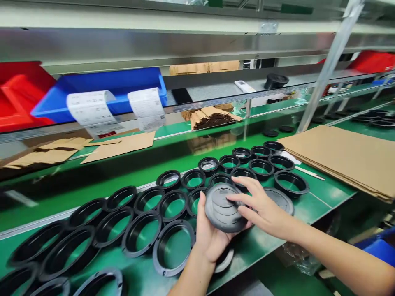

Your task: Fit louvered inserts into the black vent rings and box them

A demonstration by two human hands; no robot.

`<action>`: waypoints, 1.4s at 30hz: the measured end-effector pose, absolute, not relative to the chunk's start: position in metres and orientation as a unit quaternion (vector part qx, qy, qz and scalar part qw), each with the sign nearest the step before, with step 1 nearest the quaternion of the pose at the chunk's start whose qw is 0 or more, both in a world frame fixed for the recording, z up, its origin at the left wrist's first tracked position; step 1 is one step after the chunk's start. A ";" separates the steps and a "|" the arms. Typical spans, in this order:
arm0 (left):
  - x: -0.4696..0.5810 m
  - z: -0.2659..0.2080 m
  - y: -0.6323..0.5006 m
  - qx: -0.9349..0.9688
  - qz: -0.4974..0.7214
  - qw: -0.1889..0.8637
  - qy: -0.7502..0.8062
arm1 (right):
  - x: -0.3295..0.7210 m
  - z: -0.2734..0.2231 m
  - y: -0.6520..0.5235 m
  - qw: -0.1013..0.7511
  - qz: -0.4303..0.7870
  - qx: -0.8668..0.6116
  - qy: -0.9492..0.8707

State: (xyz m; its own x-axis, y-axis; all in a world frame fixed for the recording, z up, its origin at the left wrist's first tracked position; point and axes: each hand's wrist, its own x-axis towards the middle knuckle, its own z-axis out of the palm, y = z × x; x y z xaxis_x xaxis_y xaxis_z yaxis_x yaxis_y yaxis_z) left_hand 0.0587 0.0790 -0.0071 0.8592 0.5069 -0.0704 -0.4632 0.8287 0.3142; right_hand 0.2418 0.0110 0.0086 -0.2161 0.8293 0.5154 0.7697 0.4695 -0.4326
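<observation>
A dark grey round air vent (219, 213) with curved slats across its face rests in my left hand (207, 242). The palm and fingers support it from below, with the thumb up along its left edge. My right hand (262, 207) reaches over from the right, its fingers spread and the fingertips touching the slatted face. Behind the right wrist, a second grey disc (282, 200) lies on the green bench, partly covered. Under my left hand, a pale curved rim (226, 262) shows, mostly hidden. Rows of black plastic rings (156, 257) surround both hands.
A stack of cardboard sheets (339, 158) lies at the right, near a white pen-like tool (310, 173). Above the bench runs a shelf with a blue bin (123, 84), a red bin (21, 98) and printed labels (89, 107). Folded brown cardboard (212, 116) sits beneath it.
</observation>
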 end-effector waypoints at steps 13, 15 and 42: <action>0.053 -0.007 0.083 0.141 0.285 0.943 0.098 | 0.236 0.007 0.036 0.341 0.020 -0.495 -0.799; 0.054 -0.009 0.083 0.139 0.283 0.943 0.107 | 0.236 0.008 0.039 0.350 0.018 -0.485 -0.801; 0.065 -0.009 0.066 0.167 0.263 0.930 0.193 | 0.229 0.015 0.015 0.207 0.072 -0.499 -0.839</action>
State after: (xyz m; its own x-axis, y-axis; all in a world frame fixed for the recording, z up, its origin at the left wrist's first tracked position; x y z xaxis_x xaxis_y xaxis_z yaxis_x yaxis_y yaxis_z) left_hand 0.0648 0.0665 -0.0093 0.7869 0.5541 -0.2716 -0.4250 0.8058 0.4124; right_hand 0.2295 0.0150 0.0148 -0.4167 0.8666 0.2747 0.8066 0.4918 -0.3279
